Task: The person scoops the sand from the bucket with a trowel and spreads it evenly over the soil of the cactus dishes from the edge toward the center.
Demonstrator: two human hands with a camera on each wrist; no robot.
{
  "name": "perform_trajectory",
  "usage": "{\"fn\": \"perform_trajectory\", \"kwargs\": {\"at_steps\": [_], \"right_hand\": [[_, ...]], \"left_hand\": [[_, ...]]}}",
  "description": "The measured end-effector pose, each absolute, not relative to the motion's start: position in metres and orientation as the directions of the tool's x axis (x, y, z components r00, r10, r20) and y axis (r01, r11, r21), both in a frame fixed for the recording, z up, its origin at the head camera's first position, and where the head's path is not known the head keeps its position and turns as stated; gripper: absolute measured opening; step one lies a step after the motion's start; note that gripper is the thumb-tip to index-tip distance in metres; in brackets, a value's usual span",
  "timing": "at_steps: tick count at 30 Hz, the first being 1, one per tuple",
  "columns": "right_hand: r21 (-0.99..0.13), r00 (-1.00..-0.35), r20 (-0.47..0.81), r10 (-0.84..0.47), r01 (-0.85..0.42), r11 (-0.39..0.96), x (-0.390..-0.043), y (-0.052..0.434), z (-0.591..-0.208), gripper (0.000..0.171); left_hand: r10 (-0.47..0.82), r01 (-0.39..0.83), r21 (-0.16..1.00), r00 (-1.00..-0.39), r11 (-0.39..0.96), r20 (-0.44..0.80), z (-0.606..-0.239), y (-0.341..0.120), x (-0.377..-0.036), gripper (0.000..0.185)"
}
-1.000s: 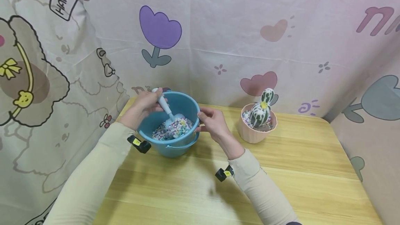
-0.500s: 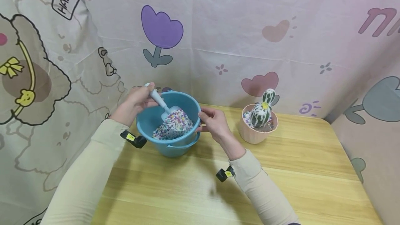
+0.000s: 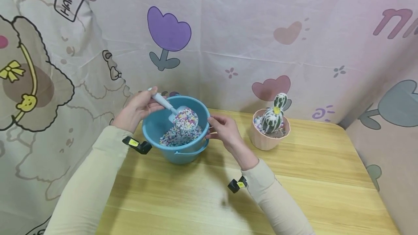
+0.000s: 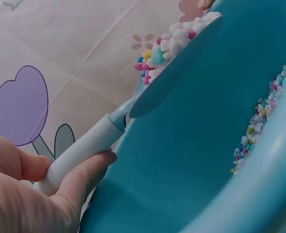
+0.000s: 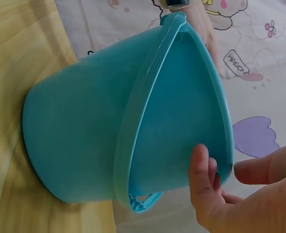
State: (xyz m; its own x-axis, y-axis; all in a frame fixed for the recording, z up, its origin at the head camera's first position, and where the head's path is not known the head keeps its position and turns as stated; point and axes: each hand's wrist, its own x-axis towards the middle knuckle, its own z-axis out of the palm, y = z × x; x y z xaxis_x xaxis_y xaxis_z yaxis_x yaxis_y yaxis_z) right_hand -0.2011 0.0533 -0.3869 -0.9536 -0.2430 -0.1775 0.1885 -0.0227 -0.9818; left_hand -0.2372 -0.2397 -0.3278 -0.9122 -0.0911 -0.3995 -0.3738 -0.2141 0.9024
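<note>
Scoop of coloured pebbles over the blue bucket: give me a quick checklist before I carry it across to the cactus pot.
1. Scoop loaded: ok, heaped with coloured pebbles.
2. Grip on the handle: ok, the left hand holds the white handle with fingers curled round it.
3. Scoop level: cannot tell; in the left wrist view the pile sits near the edge.
4. Blue bucket steadied: ok, the right hand pinches its rim.
5. Path to the pink pot: ok, bare table between bucket and pot.
6. Room in the pot: cannot tell; pebbles already lie around the cactus.
</note>
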Motion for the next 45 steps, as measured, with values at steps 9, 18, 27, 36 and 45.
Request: {"fn": "perform_trajectory", "kwargs": {"at_steps": [9, 18, 27, 36, 45], "right_hand": [[-0.994, -0.977, -0.108, -0.183, 0.106, 0.022, -0.199, 0.076, -0.390, 0.031], [-0.992, -0.986, -0.081, -0.146, 0.066, 0.106, -0.190, 0.107, -0.394, 0.027], [-0.988, -0.995, -0.077, -0.058, 0.069, 0.135, -0.185, 0.149, -0.399, 0.025], [-0.988, -0.993, -0.114, 0.001, 0.113, 0.107, -0.178, 0.185, -0.401, 0.027], [-0.988, -0.993, -0.088, 0.082, 0.097, 0.117, -0.174, 0.215, -0.394, 0.030]], "left_hand": [[-0.065, -0.377, 0.862, -0.905, -0.339, -0.421, -0.321, -0.231, -0.241, 0.026], [-0.017, -0.385, 0.833, -0.905, -0.398, -0.426, -0.314, -0.218, -0.250, 0.020], [-0.015, -0.388, 0.838, -0.905, -0.383, -0.426, -0.310, -0.196, -0.259, 0.047], [0.016, -0.387, 0.829, -0.909, -0.404, -0.417, -0.311, -0.163, -0.271, 0.039], [0.046, -0.399, 0.822, -0.907, -0.407, -0.418, -0.313, -0.135, -0.279, 0.057]]}}
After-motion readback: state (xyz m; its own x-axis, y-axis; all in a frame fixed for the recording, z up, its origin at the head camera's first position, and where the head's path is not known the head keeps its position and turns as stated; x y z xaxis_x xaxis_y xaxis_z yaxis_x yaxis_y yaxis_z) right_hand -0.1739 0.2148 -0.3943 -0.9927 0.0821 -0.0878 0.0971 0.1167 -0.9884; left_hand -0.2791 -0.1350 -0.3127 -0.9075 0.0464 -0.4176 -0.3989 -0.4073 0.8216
